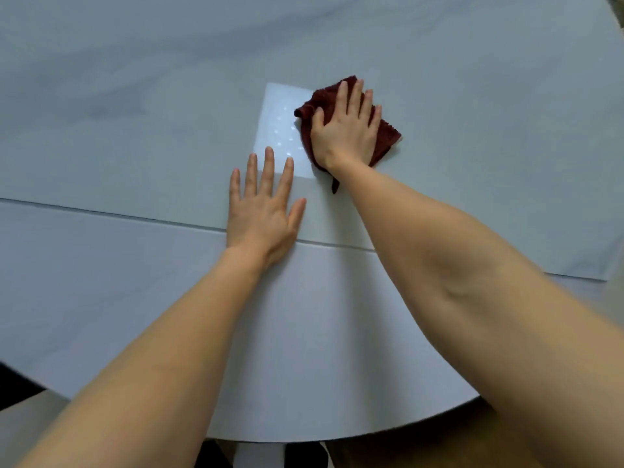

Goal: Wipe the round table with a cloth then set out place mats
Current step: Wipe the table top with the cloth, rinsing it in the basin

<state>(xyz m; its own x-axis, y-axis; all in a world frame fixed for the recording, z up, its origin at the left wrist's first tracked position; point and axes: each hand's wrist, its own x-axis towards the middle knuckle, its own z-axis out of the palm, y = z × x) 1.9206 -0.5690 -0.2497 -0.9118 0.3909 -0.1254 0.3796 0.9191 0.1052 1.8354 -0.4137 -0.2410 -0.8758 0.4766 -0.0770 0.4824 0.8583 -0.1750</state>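
Note:
A pale grey round table (135, 282) fills the view, with a straight seam running across it. A dark red cloth (388, 136) lies crumpled on the tabletop a little right of centre. My right hand (347, 126) presses flat on the cloth with straight, spread fingers. My left hand (265, 211) rests flat on the bare tabletop, just left of and nearer than the cloth, fingers straight. No place mats are in view.
A bright rectangular light reflection (280, 119) shows on the table beside the cloth. The table's curved near edge (337, 437) runs along the bottom, with dark floor and a table leg below it.

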